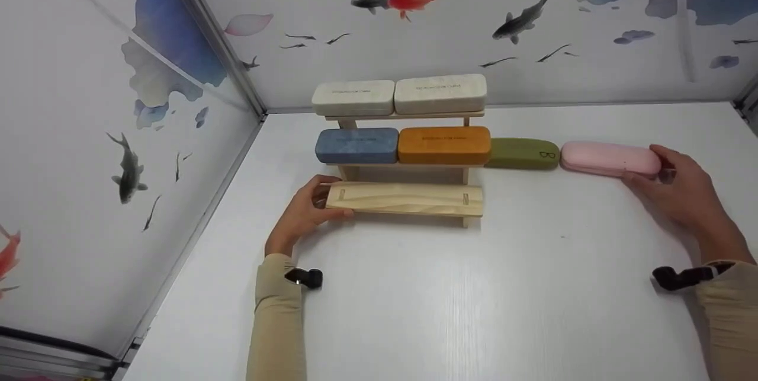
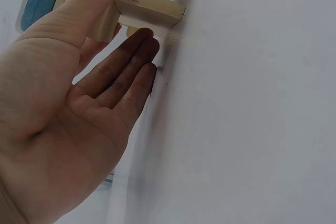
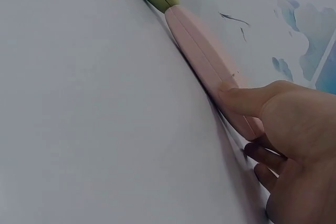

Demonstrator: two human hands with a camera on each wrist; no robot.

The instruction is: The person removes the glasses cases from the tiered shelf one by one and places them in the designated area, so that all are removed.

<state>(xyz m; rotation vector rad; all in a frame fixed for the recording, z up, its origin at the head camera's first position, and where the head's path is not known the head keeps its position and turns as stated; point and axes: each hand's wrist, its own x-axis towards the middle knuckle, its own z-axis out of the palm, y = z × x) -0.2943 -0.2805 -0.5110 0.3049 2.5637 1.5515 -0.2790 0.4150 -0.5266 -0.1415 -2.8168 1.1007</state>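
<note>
At the right of the table (image 1: 474, 298), the person's right hand (image 1: 684, 188) has its grip closed on the right end of a pink case (image 1: 610, 157), which lies end to end with a green case (image 1: 524, 153). The left hand (image 1: 305, 209), fingers partly hidden, seems to pinch the left end of the wooden rack (image 1: 408, 198)'s lowest tier; a blue case (image 1: 356, 146) and an orange case (image 1: 444, 146) sit one tier up.
</note>
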